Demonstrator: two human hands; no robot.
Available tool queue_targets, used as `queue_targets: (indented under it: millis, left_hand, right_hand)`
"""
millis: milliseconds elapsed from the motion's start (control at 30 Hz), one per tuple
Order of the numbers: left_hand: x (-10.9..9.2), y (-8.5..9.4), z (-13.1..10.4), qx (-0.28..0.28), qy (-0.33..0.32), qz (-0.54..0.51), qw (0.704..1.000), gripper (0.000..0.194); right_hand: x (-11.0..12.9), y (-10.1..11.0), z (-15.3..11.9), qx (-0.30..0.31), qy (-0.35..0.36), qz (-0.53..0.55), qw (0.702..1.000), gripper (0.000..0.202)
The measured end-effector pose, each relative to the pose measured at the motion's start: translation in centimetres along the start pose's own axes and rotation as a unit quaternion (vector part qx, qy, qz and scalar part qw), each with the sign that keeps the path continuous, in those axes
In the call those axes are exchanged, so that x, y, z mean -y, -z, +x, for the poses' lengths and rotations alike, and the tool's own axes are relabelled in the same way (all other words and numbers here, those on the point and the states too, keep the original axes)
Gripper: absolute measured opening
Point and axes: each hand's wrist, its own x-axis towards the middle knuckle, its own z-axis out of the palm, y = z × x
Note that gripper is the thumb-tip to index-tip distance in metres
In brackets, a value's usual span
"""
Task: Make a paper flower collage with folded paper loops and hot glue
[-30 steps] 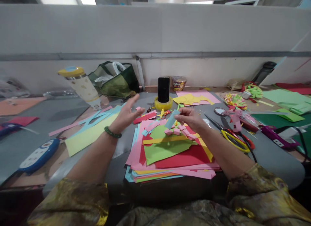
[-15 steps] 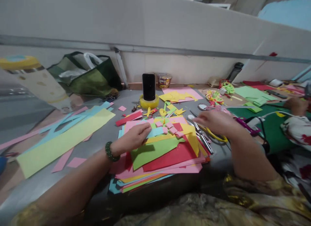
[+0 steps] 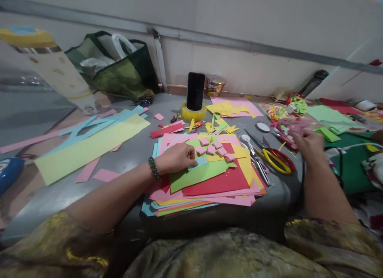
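Note:
My left hand [image 3: 178,157] is closed, its thumb and fingers pinching a small light blue paper piece [image 3: 199,163] over the paper pile. My right hand [image 3: 309,146] is off to the right, fingers closed around a blurred pink tool [image 3: 297,125] with a small lit spot; its kind is unclear. Small pink paper squares [image 3: 211,149] lie on top of the stack, in a loose ring. Beneath them are a green sheet [image 3: 199,177] and a red sheet [image 3: 218,185]. Yellow-and-red-handled scissors [image 3: 277,160] and silver scissors or tongs [image 3: 260,164] rest right of the stack.
A phone [image 3: 195,91] stands in a yellow tape roll [image 3: 193,111]. Behind it is a food cup [image 3: 214,85]. Paper strips [image 3: 95,146], a green bag [image 3: 119,68] and a tumbler [image 3: 64,70] are on the left. A black bottle [image 3: 314,83] leans at the back right.
My right hand has moved right, away from the paper pile, and the pink tool has shifted with it. My left hand still holds the blue paper. The camera view has tilted and shifted.

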Motion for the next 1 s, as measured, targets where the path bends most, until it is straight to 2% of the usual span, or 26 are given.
queue_targets:
  millis: [67,133,200,267,367,433,533,633,733,833,1000]
  left_hand:
    - [0.2,0.0,0.1,0.001,-0.006,-0.004,1.000,0.019]
    - [0.4,-0.1,0.2,0.001,-0.012,-0.006,1.000,0.019]
    - [0.7,-0.2,0.4,-0.004,-0.027,-0.010,1.000,0.019]
    - [1.0,-0.3,0.5,-0.008,-0.043,-0.016,0.999,0.019]
    - [1.2,-0.3,0.7,-0.003,-0.049,-0.024,0.999,0.017]
    - [1.1,-0.3,0.7,0.005,-0.040,-0.028,0.999,0.015]
    - [1.0,-0.2,0.7,0.009,-0.029,-0.031,0.999,0.016]
    - [1.0,-0.2,0.6,0.002,-0.037,-0.028,0.999,0.018]
    - [1.1,-0.3,0.7,0.003,-0.037,-0.027,0.999,0.016]
    - [0.9,-0.3,0.6,0.008,-0.029,-0.023,0.999,0.017]
    - [0.2,-0.1,0.3,0.013,0.016,-0.021,1.000,0.017]
  right_hand:
    - [0.8,2.0,-1.7,-0.033,-0.027,0.048,0.998,0.042]
    - [2.9,3.7,-4.1,-0.052,-0.048,0.173,0.982,0.042]
    - [5.8,4.6,-6.7,0.009,-0.014,0.237,0.971,0.044]
    - [8.8,4.5,-8.8,0.127,0.053,0.249,0.959,0.048]
    - [11.7,3.0,-10.8,0.270,0.159,0.243,0.918,0.045]
    - [12.6,1.8,-11.2,0.325,0.192,0.189,0.906,0.047]
    - [13.3,0.4,-10.9,0.336,0.225,0.115,0.907,0.050]
    - [13.9,-0.2,-10.4,0.317,0.247,0.101,0.910,0.053]
    - [14.2,-0.3,-10.2,0.307,0.251,0.086,0.914,0.058]
    - [14.2,0.0,-10.2,0.337,0.253,0.081,0.903,0.060]
    - [14.2,-0.1,-9.9,0.352,0.239,0.102,0.899,0.060]
